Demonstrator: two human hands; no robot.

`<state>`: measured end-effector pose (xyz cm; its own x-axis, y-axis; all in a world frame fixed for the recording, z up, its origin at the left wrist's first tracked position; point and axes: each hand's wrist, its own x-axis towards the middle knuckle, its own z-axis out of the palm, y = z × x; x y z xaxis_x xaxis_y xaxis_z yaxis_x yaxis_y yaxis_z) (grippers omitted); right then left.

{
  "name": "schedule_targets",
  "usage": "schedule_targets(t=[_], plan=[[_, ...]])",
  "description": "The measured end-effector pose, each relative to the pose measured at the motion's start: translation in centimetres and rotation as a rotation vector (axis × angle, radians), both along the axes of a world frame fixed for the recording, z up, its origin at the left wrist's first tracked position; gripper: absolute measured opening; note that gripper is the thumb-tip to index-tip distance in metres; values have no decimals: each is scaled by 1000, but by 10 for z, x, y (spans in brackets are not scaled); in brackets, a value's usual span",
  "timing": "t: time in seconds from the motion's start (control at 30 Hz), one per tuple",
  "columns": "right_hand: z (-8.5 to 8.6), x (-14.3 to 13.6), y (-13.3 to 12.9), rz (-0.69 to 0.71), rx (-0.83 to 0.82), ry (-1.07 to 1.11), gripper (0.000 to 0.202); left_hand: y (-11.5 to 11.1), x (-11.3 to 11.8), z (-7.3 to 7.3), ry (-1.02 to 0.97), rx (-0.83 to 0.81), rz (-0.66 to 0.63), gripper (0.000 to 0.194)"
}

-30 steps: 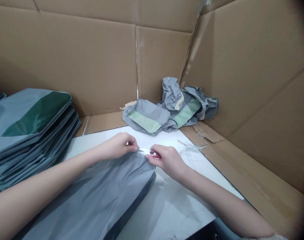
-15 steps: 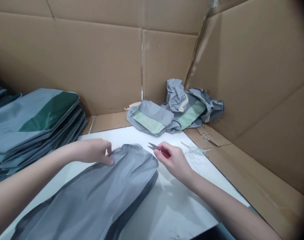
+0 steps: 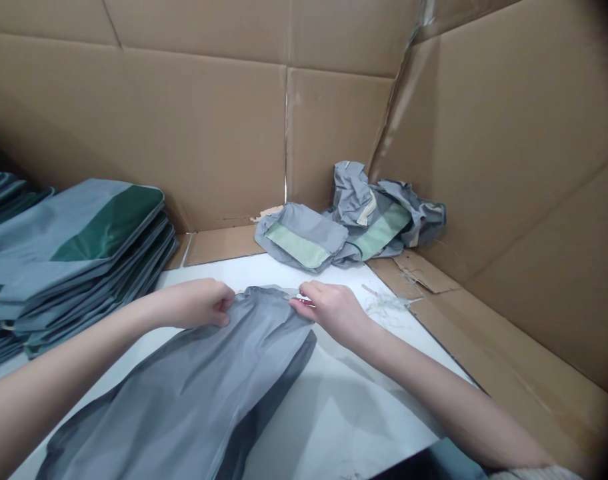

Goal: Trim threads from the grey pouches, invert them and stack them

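A grey fabric piece (image 3: pixel 184 393), sewn like a sleeve or bag panel, lies lengthwise over the white tabletop. At its far left edge my left hand (image 3: pixel 204 303) is closed, pinching the cloth between thumb and fingers. My right hand (image 3: pixel 334 313) is closed around small red-handled thread snips (image 3: pixel 307 302) at the far right corner of the cloth. Their blades point left along the far edge and are partly hidden by the fingers and fabric.
To the left rises a stack of folded grey and green fabric pieces (image 3: pixel 94 247). Crumpled grey pieces with light green panels (image 3: pixel 304 233) lie at the back, against cardboard walls (image 3: pixel 209 133). Loose thread scraps (image 3: pixel 389 303) lie at the right edge of the white tabletop (image 3: pixel 374 393).
My right hand has moved left with the snips, bringing them onto the cloth's far edge. My left hand's fingers have closed on the fabric, and the cloth's far end is drawn narrower.
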<state>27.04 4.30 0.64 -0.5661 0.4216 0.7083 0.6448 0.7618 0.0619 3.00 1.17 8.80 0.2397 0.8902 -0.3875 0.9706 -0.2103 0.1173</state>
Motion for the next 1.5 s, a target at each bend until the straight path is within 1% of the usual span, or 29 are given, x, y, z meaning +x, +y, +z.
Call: schedule_targets(t=[0.07,0.13,0.2,0.27,0.33,0.4,0.47,0.63,0.7,0.83,1.03,1.2,1.4,1.5], plan=[[0,-3,3,31,45,1,28,-1,-2,-1,-4,9,7,17],[0,-4,5,57,42,25,30,-1,-3,-2,-11,13,20,17],[0,-3,8,64,-55,110,30,-2,-3,-2,-21,11,28,18],[2,1,8,47,-225,232,28,-3,-4,-1,-31,35,41,20],[5,7,8,22,-372,339,26,-1,-3,2,-35,117,56,21],[8,11,7,2,-413,369,25,2,-3,5,-35,207,71,21],[7,13,8,-21,-344,332,26,5,-3,8,-31,248,72,21],[-5,11,20,-101,-6,157,29,8,-6,7,-28,282,46,20],[-9,11,25,-105,51,111,30,7,-8,4,-29,283,42,20],[-9,9,29,-86,54,84,29,3,-9,3,-22,301,26,19],[-6,7,26,-52,41,48,32,-1,-1,8,1,318,30,20],[-4,6,26,-61,43,61,32,-5,4,11,4,323,15,20],[-4,5,25,-58,-18,70,33,-11,8,12,0,332,-13,22],[-5,8,23,3,-108,148,33,-10,7,12,17,330,-25,20]])
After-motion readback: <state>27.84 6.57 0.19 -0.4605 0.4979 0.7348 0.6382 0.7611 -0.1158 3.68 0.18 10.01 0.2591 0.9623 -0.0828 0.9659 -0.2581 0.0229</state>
